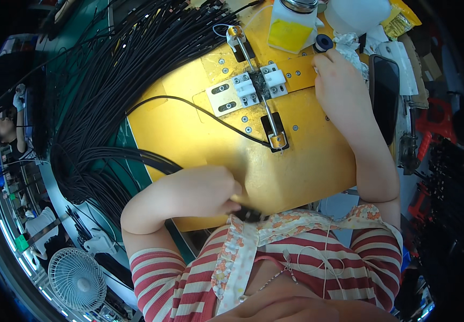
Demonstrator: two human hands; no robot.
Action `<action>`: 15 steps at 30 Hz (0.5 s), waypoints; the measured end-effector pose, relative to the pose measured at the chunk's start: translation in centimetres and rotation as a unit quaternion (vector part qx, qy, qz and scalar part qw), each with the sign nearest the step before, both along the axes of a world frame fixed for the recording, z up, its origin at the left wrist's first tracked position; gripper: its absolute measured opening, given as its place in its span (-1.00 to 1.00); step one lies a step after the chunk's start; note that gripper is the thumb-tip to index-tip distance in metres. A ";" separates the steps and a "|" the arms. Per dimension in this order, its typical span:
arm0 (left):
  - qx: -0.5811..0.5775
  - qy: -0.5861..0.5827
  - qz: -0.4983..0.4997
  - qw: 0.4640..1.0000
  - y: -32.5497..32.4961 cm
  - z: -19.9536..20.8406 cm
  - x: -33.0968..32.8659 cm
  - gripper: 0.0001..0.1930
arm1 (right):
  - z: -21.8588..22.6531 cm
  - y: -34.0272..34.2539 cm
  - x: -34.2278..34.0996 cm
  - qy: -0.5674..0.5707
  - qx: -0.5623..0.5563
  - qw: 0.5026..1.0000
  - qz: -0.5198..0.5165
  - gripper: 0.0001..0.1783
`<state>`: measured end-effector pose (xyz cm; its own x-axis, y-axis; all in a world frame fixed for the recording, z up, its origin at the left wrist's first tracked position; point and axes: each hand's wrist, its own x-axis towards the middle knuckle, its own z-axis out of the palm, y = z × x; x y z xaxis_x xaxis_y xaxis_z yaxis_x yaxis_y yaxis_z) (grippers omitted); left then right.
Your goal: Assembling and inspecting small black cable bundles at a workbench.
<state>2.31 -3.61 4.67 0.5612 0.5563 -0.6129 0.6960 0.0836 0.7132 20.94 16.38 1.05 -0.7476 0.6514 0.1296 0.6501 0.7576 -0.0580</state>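
Note:
My left hand (205, 188) is closed round a bundle of black cables (154, 159), low over the near edge of a gold-coloured work plate (189, 150). The blurred dark cable ends (249, 214) stick out beside its fingers, close to my clothing. My right hand (342, 80) has its fingers curled at the right end of a gold bar (299, 73); what they grip is hidden. Left of that bar sits a clamping fixture with white blocks (275, 79) and dark bristly debris (259, 83) between them. Two metal rods (270, 119) point toward its middle.
A large heap of black cables (135, 59) covers the far left. A jar with a yellow label (291, 29), a dark spool (323, 43) and crumpled tissue (348, 48) stand at the back right. A black phone (384, 96) lies right of my forearm. A white fan (77, 279) is at lower left.

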 end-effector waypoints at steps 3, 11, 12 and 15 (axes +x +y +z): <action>0.055 -0.062 -0.001 0.997 0.3 -0.3 -0.6 -0.83 | 0.6 0.4 0.0 0.011 -0.042 0.999 -0.020 -0.82; 0.435 0.151 0.142 0.876 1.8 -1.0 -1.3 -0.85 | 0.2 0.1 -1.3 0.282 -0.028 0.954 0.096 -0.88; 0.350 0.134 0.120 0.919 1.2 -0.6 -0.8 -0.85 | -0.1 -0.2 -1.7 0.281 -0.028 0.954 0.098 -0.88; 0.079 0.037 0.050 0.995 -0.1 0.6 0.6 -0.81 | -1.4 -1.1 -3.5 0.421 -0.122 0.888 0.142 -0.87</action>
<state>2.90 -3.71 5.27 0.4546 0.6997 -0.5512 0.7410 0.0463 0.6699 17.47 15.29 -0.40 -0.5913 0.5382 0.6006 0.0837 0.7816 -0.6181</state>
